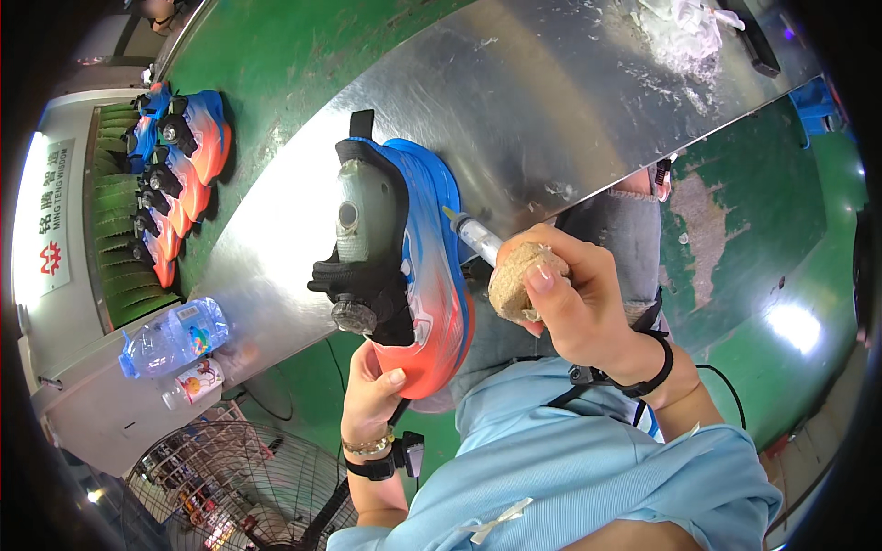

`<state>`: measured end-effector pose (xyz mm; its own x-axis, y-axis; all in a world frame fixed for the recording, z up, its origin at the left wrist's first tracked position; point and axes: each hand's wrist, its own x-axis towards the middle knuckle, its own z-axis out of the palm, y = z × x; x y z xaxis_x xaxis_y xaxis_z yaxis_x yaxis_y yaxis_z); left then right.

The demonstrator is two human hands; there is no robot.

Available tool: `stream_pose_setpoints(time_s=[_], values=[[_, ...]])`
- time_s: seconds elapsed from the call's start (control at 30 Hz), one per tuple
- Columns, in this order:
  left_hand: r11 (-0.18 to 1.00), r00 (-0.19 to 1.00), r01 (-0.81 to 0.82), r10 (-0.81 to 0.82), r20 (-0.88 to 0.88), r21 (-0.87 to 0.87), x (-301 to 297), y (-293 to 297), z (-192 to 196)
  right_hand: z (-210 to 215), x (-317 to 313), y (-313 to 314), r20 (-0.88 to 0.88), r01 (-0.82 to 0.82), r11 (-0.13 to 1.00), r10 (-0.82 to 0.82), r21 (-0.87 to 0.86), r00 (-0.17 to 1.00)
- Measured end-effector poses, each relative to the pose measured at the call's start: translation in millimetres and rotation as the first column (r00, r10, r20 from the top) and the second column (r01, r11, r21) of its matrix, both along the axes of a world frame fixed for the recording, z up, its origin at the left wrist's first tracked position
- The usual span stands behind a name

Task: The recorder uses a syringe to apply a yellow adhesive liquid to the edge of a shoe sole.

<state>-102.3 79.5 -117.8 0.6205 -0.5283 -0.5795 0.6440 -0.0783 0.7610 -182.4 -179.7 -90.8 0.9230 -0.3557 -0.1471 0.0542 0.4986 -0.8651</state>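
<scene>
A running shoe [432, 285], blue at the heel and orange-red at the toe, has a grey-green last [363, 211] inside it. A black strap with a round dial [355, 314] hangs at its side. My left hand [372, 390] grips the shoe by the toe, the fingers partly hidden beneath it. Closed in my right hand [579, 308] are a syringe [475, 237] and a rough beige lump [520, 285], whose material I cannot make out for sure. The syringe's yellowish tip points at the sole edge near the heel, touching or just short of it.
Under the shoe's heel end is a metal tabletop [514, 101], with crumpled white material [684, 37] and a black bar [755, 41] at the far right. At left, several similar shoes [188, 156] stand by a green slatted rack [115, 220]. Plastic bottles [184, 337] and a fan [230, 487] are nearer.
</scene>
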Motion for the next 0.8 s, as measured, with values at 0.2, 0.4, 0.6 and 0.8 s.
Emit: stream_pose_setpoints(time_s=[0.2, 0.4, 0.6, 0.8], values=[[0.996, 0.996, 0.052, -0.057, -0.073, -0.073, -6, -18, -7, 10, -12, -2, -0.029, -0.041, 0.995, 0.039, -0.095, 0.999], [0.968, 0.989, -0.129, 0.109, -0.103, -0.215, -21, -39, -18, 14, -30, -1, -0.036, -0.091, 0.968, 0.085, -0.233, 0.996], [0.893, 0.918, -0.125, -0.06, -0.391, -0.433, -33, -63, -33, 26, -52, -12, -0.026, -0.09, 0.978, 0.086, -0.189, 0.996], [0.773, 0.862, -0.105, -0.242, -0.445, -0.625, -30, -130, -44, 35, -72, -26, -0.009, -0.044, 0.982, 0.043, -0.184, 0.999]])
